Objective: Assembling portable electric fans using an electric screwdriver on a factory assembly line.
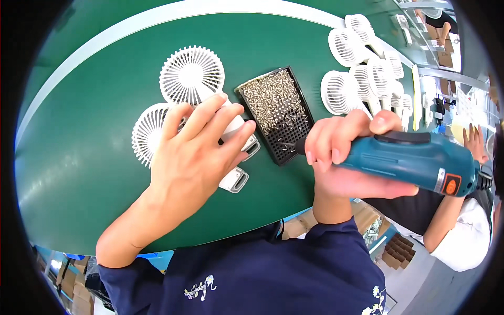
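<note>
My right hand (336, 152) is wrapped round a teal electric screwdriver (394, 160), which points left. Its dark bit reaches over the near end of a black perforated tray (295, 128); whether a screw sits on the tip is too small to tell. Small metal screws (273, 97) fill the tray's far part. With fingers spread, my left hand (191, 139) lies over two white handheld fans, an upper fan (190, 73) and a lower fan (143, 137). It covers much of their handles, whose looped ends show to the right of my fingers.
Several white fans (341, 92) lie in a group at the right of the green table (94, 184). A pale strip (157, 16) runs along its far edge. Another person's arm (443, 220) is at the right, beyond the screwdriver's cord. Cardboard boxes (399, 252) stand below the table.
</note>
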A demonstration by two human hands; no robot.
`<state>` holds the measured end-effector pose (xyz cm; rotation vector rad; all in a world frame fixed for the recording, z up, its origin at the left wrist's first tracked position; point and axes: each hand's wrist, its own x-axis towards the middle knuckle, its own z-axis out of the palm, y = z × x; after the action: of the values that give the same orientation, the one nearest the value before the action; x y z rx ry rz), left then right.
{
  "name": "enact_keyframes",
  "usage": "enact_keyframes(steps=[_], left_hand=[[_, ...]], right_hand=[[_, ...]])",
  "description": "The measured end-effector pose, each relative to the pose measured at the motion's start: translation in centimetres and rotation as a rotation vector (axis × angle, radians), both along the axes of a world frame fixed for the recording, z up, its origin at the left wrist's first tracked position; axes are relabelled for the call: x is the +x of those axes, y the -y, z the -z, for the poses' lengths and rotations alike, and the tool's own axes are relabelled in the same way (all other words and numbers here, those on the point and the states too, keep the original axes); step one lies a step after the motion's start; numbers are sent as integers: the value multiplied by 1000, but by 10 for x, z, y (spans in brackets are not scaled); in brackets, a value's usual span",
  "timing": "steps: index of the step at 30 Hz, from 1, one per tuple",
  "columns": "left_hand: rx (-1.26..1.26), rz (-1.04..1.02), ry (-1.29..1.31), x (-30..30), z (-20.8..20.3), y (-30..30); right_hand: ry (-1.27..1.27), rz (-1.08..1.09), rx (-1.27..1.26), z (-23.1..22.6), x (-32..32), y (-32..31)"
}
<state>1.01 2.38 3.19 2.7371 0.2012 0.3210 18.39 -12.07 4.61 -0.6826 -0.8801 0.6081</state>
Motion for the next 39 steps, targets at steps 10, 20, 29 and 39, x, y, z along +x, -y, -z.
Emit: enact_keyframes(steps=[10,20,29,39], left_hand=[[-125,17,136,-1,-3,0],[-346,177,282,-2,3,3],[-314,221,226,-4,-3,-7],[-303,190,185,-11,6,-16]], right_hand=[[-92,151,29,-18,-19,4],[-75,39,30,-30,-34,-4],[108,-167,21,-31,-35,-13],[241,-64,6,-18,-55,-21]])
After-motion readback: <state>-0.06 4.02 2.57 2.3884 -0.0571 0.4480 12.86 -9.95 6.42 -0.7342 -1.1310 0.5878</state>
